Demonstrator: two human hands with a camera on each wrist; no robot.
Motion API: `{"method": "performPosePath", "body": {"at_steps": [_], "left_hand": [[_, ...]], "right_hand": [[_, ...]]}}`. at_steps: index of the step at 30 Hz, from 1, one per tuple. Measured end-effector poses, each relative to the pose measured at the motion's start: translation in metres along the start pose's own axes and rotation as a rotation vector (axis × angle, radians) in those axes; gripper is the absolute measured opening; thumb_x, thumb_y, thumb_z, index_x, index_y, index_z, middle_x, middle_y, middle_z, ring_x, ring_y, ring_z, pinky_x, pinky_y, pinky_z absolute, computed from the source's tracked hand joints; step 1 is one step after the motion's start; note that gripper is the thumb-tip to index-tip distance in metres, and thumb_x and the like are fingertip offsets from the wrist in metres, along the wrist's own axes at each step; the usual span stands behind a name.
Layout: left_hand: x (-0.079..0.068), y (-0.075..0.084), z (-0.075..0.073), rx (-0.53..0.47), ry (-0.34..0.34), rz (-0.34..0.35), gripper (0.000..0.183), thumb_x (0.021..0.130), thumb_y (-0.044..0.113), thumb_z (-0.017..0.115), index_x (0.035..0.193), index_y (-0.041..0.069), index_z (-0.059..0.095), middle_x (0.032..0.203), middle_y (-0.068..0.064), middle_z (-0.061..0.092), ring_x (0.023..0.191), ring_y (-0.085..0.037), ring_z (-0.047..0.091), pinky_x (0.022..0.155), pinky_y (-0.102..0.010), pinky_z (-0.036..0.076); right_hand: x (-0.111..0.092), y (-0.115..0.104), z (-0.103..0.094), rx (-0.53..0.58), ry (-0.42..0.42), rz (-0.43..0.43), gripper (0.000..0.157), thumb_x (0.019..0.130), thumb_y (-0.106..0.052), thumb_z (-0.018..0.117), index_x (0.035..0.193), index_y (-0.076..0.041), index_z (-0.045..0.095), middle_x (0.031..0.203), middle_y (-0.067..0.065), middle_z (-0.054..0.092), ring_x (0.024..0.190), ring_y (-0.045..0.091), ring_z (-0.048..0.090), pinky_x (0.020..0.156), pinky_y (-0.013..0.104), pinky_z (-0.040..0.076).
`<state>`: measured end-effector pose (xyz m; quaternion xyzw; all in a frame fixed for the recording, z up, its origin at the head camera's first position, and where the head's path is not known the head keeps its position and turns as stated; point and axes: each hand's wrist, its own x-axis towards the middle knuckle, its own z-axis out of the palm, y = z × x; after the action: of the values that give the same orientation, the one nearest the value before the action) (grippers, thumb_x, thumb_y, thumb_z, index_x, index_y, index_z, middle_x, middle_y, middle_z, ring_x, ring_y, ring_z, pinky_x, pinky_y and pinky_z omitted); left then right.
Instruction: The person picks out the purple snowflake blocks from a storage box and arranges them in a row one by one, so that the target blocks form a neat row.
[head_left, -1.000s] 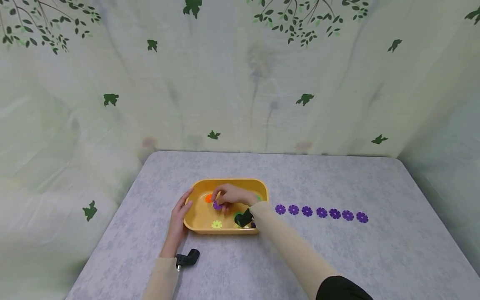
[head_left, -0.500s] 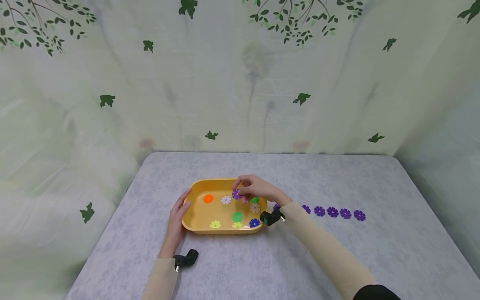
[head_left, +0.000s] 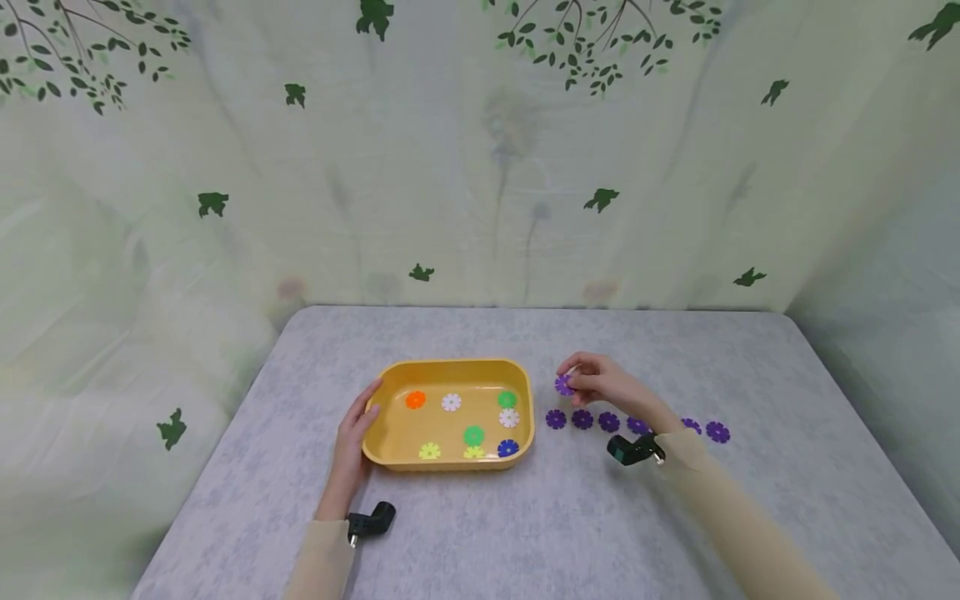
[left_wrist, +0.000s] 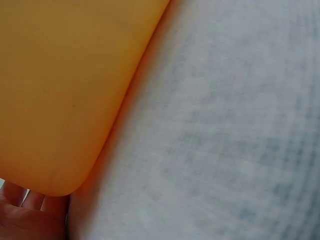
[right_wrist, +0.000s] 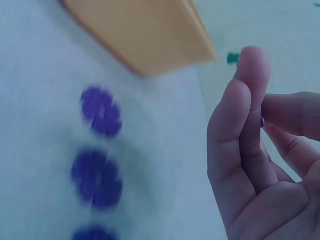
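My right hand pinches a purple flower-shaped disc between thumb and fingers, just behind the left part of a row of similar purple discs. In the right wrist view only a sliver of the held disc peeks out past the fingers. My left hand holds the left side of a yellow tray, its thumb at the rim and its fingers along the outer wall. The left wrist view shows those fingers at the tray's corner, partly hidden behind it.
Inside the tray lie several loose discs: an orange one, white ones, green ones, yellow ones and a blue one. The purple row runs rightward across the grey table, and a patterned curtain stands behind.
My right hand has lifted the purple disc out of the tray and carried it right, over the table. The left hand stays on the tray's left side.
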<state>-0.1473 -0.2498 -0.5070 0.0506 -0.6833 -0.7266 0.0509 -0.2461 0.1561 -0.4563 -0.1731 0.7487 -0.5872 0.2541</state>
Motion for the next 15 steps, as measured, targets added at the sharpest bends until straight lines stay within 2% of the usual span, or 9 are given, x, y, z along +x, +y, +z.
{"method": "performPosePath", "body": {"at_steps": [8, 15], "left_hand": [[-0.002, 0.001, 0.001, 0.003, -0.004, -0.017, 0.045, 0.103, 0.029, 0.044, 0.147, 0.018, 0.039, 0.153, 0.003, 0.029, 0.139, -0.015, 0.026, 0.11, -0.031, 0.028], [0.0, 0.001, 0.003, 0.009, 0.007, -0.017, 0.046, 0.103, 0.027, 0.045, 0.147, 0.016, 0.04, 0.153, 0.001, 0.03, 0.14, -0.015, 0.024, 0.111, -0.03, 0.027]], "right_hand": [[-0.059, 0.041, -0.055, 0.019, 0.13, 0.024, 0.029, 0.101, -0.01, 0.047, 0.121, 0.01, 0.046, 0.086, 0.015, 0.058, 0.071, 0.017, 0.059, 0.07, 0.031, 0.056], [-0.11, 0.064, -0.093, 0.023, 0.239, 0.055, 0.035, 0.101, -0.012, 0.047, 0.123, 0.014, 0.041, 0.088, 0.008, 0.059, 0.069, 0.014, 0.059, 0.065, 0.027, 0.055]]}}
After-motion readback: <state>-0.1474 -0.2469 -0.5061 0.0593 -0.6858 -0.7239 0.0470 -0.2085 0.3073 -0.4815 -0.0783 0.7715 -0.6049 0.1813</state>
